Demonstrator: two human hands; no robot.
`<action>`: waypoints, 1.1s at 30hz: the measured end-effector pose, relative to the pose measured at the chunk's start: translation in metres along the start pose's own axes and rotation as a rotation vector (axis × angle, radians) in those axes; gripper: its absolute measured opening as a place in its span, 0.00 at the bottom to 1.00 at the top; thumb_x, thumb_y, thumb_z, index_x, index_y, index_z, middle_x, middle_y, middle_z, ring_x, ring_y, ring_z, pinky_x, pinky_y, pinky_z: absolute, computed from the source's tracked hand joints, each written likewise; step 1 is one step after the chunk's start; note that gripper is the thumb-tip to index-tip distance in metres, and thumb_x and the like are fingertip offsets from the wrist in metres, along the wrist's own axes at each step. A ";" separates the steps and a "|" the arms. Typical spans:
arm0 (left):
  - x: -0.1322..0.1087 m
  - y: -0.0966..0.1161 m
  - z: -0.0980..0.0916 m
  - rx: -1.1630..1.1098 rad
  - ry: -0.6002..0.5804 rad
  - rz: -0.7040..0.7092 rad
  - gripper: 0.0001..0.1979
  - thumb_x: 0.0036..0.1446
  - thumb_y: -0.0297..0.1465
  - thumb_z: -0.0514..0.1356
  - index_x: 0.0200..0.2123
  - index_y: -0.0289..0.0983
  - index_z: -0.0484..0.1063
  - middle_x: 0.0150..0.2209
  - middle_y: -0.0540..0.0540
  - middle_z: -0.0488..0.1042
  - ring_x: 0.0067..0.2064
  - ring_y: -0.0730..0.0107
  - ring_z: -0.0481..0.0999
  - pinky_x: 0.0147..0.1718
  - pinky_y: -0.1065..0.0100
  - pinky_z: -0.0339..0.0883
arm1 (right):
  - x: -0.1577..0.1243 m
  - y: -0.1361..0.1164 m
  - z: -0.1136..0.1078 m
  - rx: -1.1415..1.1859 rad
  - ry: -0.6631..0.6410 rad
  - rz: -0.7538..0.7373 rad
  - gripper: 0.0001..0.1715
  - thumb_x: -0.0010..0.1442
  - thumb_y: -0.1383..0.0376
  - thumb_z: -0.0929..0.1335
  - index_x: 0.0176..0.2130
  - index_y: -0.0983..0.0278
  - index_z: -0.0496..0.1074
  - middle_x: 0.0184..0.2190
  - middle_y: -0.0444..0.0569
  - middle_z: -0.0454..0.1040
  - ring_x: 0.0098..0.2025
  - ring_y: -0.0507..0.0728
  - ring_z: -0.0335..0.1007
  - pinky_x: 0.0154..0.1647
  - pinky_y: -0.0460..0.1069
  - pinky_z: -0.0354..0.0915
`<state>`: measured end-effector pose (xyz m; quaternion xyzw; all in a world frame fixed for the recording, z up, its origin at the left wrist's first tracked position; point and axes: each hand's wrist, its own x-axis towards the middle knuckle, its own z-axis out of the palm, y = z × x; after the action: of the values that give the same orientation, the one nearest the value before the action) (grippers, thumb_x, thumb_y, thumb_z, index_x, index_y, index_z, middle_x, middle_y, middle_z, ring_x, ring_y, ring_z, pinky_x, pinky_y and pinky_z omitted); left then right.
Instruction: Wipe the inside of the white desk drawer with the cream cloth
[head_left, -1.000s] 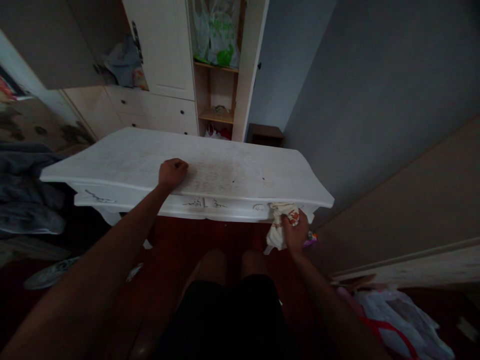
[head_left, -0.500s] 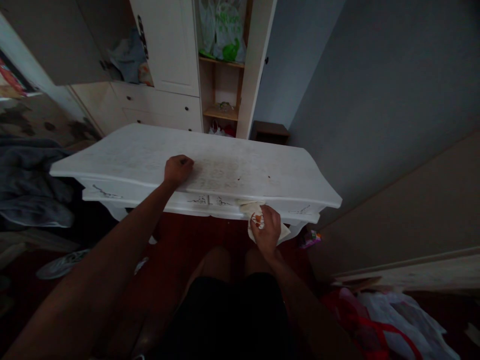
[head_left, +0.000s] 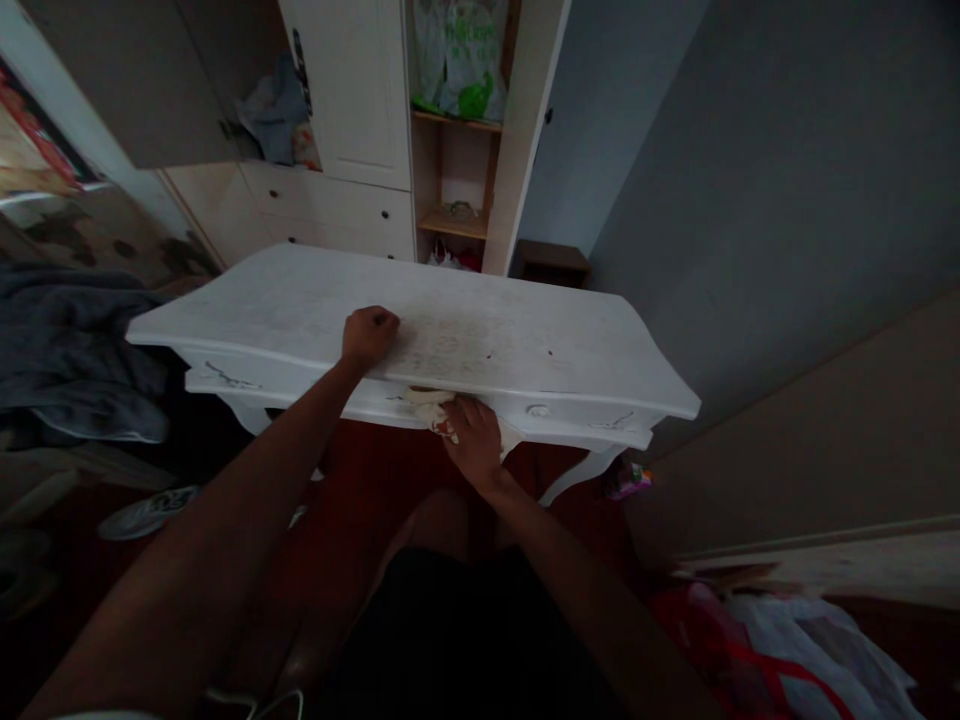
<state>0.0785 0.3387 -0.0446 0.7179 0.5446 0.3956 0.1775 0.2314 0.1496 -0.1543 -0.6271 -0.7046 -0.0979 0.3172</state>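
Observation:
A white dressing table (head_left: 525, 330) with a curved front edge stands in front of me. My left hand (head_left: 369, 335) rests as a closed fist on its top near the front edge. My right hand (head_left: 472, 440) presses a crumpled white cloth (head_left: 427, 407) with a red print against the drawer front, just below the table top near its middle. A small round drawer knob (head_left: 537, 410) shows to the right of the cloth.
A white wardrobe (head_left: 352, 110) with open shelves and plastic bags (head_left: 461, 60) stands behind the table. A grey blanket (head_left: 67, 350) lies at the left, a shoe (head_left: 146, 513) on the red floor. Bags (head_left: 780, 650) lie at lower right beside a beige panel.
My right hand has slid the cloth leftward along the drawer front, from the table's right end to its middle. The left fist has stayed on the table top.

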 end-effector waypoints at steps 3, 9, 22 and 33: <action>-0.001 0.001 -0.001 -0.009 0.003 0.002 0.12 0.50 0.33 0.55 0.29 0.33 0.76 0.29 0.43 0.76 0.33 0.64 0.74 0.36 0.68 0.65 | -0.010 0.016 -0.008 -0.022 -0.073 -0.096 0.23 0.60 0.64 0.68 0.55 0.61 0.69 0.54 0.54 0.69 0.54 0.63 0.61 0.55 0.58 0.58; -0.003 0.004 -0.003 -0.015 -0.005 0.002 0.12 0.50 0.33 0.55 0.29 0.33 0.76 0.30 0.43 0.76 0.34 0.65 0.74 0.38 0.69 0.65 | -0.039 0.058 -0.034 -0.074 -0.076 -0.104 0.24 0.60 0.64 0.68 0.55 0.63 0.69 0.54 0.55 0.69 0.55 0.64 0.60 0.55 0.58 0.58; -0.004 0.008 -0.004 0.004 -0.011 -0.040 0.11 0.50 0.33 0.55 0.29 0.33 0.75 0.29 0.43 0.75 0.34 0.65 0.72 0.38 0.68 0.65 | -0.095 0.198 -0.148 -0.432 -0.100 -0.079 0.19 0.60 0.63 0.67 0.51 0.63 0.72 0.52 0.58 0.72 0.53 0.65 0.65 0.51 0.59 0.61; -0.003 0.006 -0.002 -0.013 0.013 -0.019 0.11 0.49 0.33 0.56 0.28 0.33 0.76 0.28 0.45 0.76 0.33 0.66 0.74 0.36 0.69 0.65 | -0.095 0.208 -0.191 -0.486 0.150 -0.007 0.19 0.61 0.60 0.66 0.51 0.63 0.71 0.48 0.57 0.74 0.49 0.64 0.68 0.47 0.58 0.64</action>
<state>0.0805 0.3331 -0.0405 0.7089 0.5500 0.4021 0.1826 0.4912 0.0095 -0.1137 -0.6736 -0.6369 -0.3117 0.2083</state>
